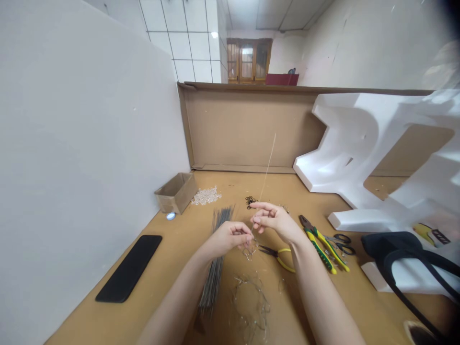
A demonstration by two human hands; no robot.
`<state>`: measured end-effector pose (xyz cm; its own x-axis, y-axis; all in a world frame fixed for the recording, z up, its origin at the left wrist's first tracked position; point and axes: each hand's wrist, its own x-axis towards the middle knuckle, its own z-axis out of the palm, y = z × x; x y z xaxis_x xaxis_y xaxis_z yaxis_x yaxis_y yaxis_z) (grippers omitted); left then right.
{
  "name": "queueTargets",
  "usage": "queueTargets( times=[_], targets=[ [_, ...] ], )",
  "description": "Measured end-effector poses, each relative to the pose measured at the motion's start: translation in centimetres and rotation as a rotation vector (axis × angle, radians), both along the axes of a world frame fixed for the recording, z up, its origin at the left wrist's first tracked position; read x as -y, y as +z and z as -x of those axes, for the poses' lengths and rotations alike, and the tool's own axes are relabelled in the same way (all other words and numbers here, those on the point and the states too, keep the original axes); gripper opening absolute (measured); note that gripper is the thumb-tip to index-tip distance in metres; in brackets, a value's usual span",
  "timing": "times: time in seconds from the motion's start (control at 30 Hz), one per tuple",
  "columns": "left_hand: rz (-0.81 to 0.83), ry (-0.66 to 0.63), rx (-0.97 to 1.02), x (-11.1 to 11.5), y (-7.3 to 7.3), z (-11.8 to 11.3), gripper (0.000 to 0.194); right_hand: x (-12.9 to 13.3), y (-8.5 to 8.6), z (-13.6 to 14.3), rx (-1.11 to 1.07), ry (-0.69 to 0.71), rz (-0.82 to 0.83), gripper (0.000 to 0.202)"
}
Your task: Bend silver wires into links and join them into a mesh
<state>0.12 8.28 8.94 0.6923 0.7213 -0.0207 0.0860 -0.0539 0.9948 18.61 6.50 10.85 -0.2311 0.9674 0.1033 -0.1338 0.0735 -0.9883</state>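
A thin straight wire slants upward from between my two hands, its far end in the air. My right hand pinches it between thumb and fingers. Just below and to the left, my left hand is closed with its fingertips at the wire's lower end. Small bent wire with shiny bits hangs under the left fingertips; its exact shape is unclear. Beneath my left hand lies a bundle of grey wires. Needle-nose pliers with yellow handles rest beside my right wrist. Nearer me is a wire ring with loops.
Clear beads lie by a small cardboard box, with black rings farther right. A black phone is left. Green-yellow pliers, scissors, white foam and a black strapped object occupy the right.
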Motion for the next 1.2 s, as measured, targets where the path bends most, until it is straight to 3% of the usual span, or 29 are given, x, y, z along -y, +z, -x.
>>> queueTargets(
  times=[0.2, 0.3, 0.53, 0.7, 0.77, 0.83, 0.93, 1.07, 1.2],
  targets=[
    [-0.037, -0.008, -0.012, 0.0, -0.1, 0.0, 0.019, 0.3, 0.0, 0.1, 0.056, -0.037, 0.0, 0.02],
    [-0.086, 0.022, 0.023, 0.0, -0.1, -0.3, 0.021, 0.3, -0.1, 0.2, 0.095, -0.035, -0.005, 0.019],
    [0.012, 0.145, 0.102, 0.2, -0.1, -0.8, 0.029, 0.1, -0.6, 0.8, 0.26, -0.117, -0.11, 0.026],
    [-0.006, 0.2, 0.107, 0.1, 0.0, -0.5, 0.029, 2.3, -2.1, -2.4, 0.757, -0.237, -0.144, 0.043],
    [0.001, 0.227, 0.106, -0.1, 0.0, -0.5, 0.028, 4.1, -3.4, -4.1, 0.872, -0.214, -0.113, 0.04],
    [0.004, 0.239, 0.108, -0.3, -0.1, -0.5, 0.028, 6.0, -5.0, -5.2, 1.204, -0.148, -0.135, 0.05],
    [0.004, 0.235, 0.12, -0.4, -0.3, -0.6, 0.027, 7.6, -7.2, -5.4, 1.465, -0.123, -0.16, 0.059],
    [0.018, 0.217, 0.109, 0.0, -0.3, -0.7, 0.028, 7.2, -8.5, -4.4, 1.525, -0.145, -0.168, 0.05],
    [0.037, 0.171, 0.135, 0.3, 0.0, -0.6, 0.029, 6.3, -7.9, -4.6, 1.459, -0.147, -0.171, 0.038]
  ],
)
